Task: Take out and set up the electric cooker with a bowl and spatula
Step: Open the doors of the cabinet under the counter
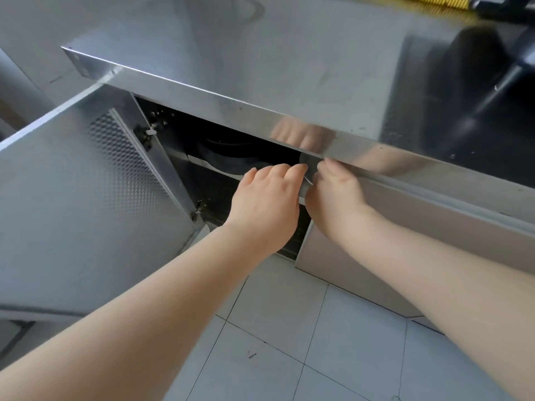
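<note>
Both hands reach into the open cabinet under the steel counter [289, 68]. My left hand [266, 204] and my right hand [338, 195] meet at a curved, shiny metal object [307, 172] just below the counter's front edge. The fingers of both hands close on it. Most of it is hidden, so I cannot tell whether it is a bowl. Deeper inside, a dark round appliance or pan [228, 153] sits on the cabinet shelf [197, 160], partly in shadow. No spatula is visible.
The left cabinet door [81, 192] stands wide open toward me on the left. The right cabinet door [390, 256] is beside my right wrist. White floor tiles [318, 342] lie below. A dark stand [492, 82] rests on the counter at the right.
</note>
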